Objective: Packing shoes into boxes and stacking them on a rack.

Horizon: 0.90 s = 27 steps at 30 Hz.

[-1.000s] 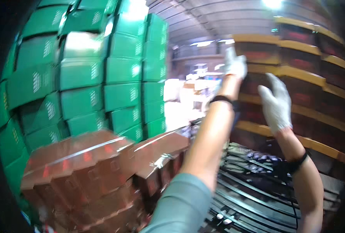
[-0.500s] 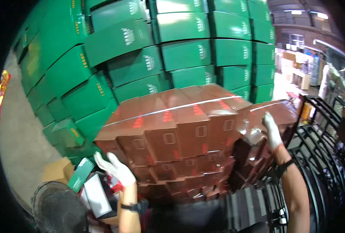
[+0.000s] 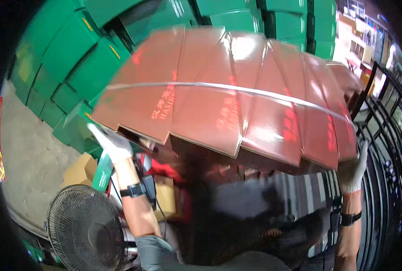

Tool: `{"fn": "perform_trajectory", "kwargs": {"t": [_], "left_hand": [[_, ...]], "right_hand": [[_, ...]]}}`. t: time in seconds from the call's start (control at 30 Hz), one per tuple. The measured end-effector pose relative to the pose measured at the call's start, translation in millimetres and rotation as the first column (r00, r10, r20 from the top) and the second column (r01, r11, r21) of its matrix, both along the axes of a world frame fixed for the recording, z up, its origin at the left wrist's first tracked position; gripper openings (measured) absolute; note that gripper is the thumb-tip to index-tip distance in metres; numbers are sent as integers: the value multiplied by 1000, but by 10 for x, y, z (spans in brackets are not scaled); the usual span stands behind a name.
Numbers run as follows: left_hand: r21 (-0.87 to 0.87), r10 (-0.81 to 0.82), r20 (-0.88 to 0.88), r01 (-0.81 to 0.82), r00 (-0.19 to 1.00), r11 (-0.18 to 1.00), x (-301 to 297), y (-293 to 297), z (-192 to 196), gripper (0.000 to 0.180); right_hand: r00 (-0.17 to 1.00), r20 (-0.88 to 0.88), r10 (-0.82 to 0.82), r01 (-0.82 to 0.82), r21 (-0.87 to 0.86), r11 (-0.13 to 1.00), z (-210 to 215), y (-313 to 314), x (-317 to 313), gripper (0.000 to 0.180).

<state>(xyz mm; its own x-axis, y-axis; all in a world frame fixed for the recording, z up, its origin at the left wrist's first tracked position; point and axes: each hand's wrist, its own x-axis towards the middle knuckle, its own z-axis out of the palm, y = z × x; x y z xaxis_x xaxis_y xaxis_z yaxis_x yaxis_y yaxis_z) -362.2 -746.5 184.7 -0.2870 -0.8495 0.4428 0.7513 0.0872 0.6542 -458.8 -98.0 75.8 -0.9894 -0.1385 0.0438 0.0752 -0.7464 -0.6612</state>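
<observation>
**Two gloved hands under a strapped bundle of red-brown cartons**

Two hands, both in white work gloves, hold up a bundle of flattened red-brown cartons (image 3: 237, 95) that fills most of the view. The left hand (image 3: 112, 144) grips the bundle's lower left corner from beneath; its fingers are partly hidden by the cardboard edge. The right hand (image 3: 352, 169) presses against the bundle's lower right edge, well apart from the left, and how far its fingers wrap around cannot be made out. A pale strap (image 3: 237, 90) runs across the overlapping cartons from left to right. Each wrist carries a dark band.

Behind the bundle rises a wall of stacked green boxes (image 3: 70, 58), their upper rows cut off by the picture's edge. Below the left forearm stands a black floor fan (image 3: 85, 230), cut off at the bottom. Just beside it lie a brown cardboard box (image 3: 79, 169) and red items too blurred to identify. Dark metal railings (image 3: 386, 144) run down the right side. Under the bundle, everything is dark and smeared.
</observation>
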Motion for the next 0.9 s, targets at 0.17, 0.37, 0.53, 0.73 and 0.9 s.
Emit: {"fn": "perform_trajectory", "kwargs": {"t": [0.17, 0.37, 0.53, 0.73, 0.9], "left_hand": [[-308, -151, 149, 191, 977, 932, 485, 355, 290, 65], [-688, -376, 312, 481, 872, 544, 364, 1557, 625, 47], [-853, 115, 490, 502, 864, -139, 61, 2342, -535, 14], [-720, 207, 673, 693, 710, -40, 259, 3030, -2126, 38], [-720, 197, 678, 694, 708, -17, 170, 3206, -2134, 39]], "right_hand": [[972, 217, 87, -127, 180, 975, -1268, -318, 696, 86], [740, 547, 392, -249, -318, 915, -2463, -931, 1299, 110], [452, 860, 235, -574, 79, 815, -3075, -812, 1629, 42], [912, -329, -245, 398, 853, 337, -1617, -790, 1632, 32], [954, -246, 172, 280, 934, -220, -1101, -1042, 1071, 47]]}}
